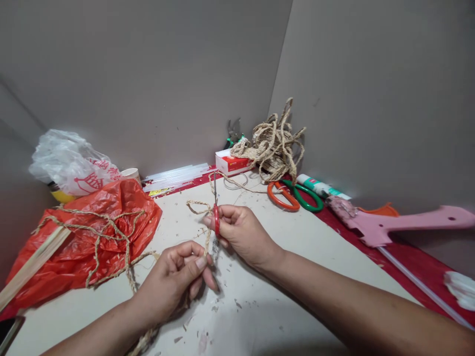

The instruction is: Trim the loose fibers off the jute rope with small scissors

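Near the middle of the board, my left hand (181, 274) pinches a thin braided straw rope (207, 241) between thumb and fingers. The rope rises from that pinch toward my right hand (241, 232), where a loop of it stands out to the left. My right hand is closed around small scissors with red handles (216, 220), their blades pointing away from me and upward. Whether the right fingertips also touch the rope is hard to make out. More of the rope passes under my left wrist and across the red plastic bag (143, 198) at the left.
A heap of braided rope (276, 143) lies at the back by a red-and-white box (232, 163) and pruners (233, 133). Orange-handled scissors (282, 197), green-handled scissors (306, 197) and a pink glue gun (386, 222) line the right. Clear glue sticks (178, 177) lie behind; wooden strips (37, 262) left.
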Demonstrator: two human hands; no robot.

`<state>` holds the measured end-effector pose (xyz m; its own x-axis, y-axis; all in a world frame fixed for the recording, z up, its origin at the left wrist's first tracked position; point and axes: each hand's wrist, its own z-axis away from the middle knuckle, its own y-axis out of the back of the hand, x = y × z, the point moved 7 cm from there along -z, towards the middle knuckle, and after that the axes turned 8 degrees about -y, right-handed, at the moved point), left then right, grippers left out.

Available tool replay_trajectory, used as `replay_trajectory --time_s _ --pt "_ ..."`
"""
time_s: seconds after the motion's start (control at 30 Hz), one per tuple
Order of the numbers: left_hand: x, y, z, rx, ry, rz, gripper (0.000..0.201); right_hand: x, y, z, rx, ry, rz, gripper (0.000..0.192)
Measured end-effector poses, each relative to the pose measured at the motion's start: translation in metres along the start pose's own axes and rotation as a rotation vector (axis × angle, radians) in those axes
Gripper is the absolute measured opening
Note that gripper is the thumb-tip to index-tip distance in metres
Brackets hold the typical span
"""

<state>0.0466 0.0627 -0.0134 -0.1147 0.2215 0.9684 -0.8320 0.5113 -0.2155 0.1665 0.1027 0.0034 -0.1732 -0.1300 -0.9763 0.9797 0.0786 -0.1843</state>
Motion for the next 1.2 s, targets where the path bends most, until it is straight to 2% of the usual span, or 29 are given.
replay_trajectory --time_s 0.23,0.4,0.63,0.87,1.2 --pt "0.001 0.012 -0.005 0.041 -0.054 0.053 0.024 0.005 0.002 -0.006 -0.045 -0.038 -0.060 0.032" --pt "0.000 0.013 -0.005 0.034 -0.058 0.066 0.025 0.008 0.001 -0.007 -0.081 -0.067 -0.053 0.032" --pt "-0.001 0.015 -0.005 0.028 -0.054 0.095 0.031 0.010 0.003 -0.010 -0.058 -0.062 -0.015 0.032" --pt "0.003 0.017 -0.007 0.055 -0.032 0.091 0.018 0.007 0.008 -0.010 -0.011 -0.025 -0.031 0.031" --pt "0.003 0.012 -0.006 -0.031 0.010 0.059 0.020 0.002 0.011 -0.009 0.035 0.032 -0.027 0.032"
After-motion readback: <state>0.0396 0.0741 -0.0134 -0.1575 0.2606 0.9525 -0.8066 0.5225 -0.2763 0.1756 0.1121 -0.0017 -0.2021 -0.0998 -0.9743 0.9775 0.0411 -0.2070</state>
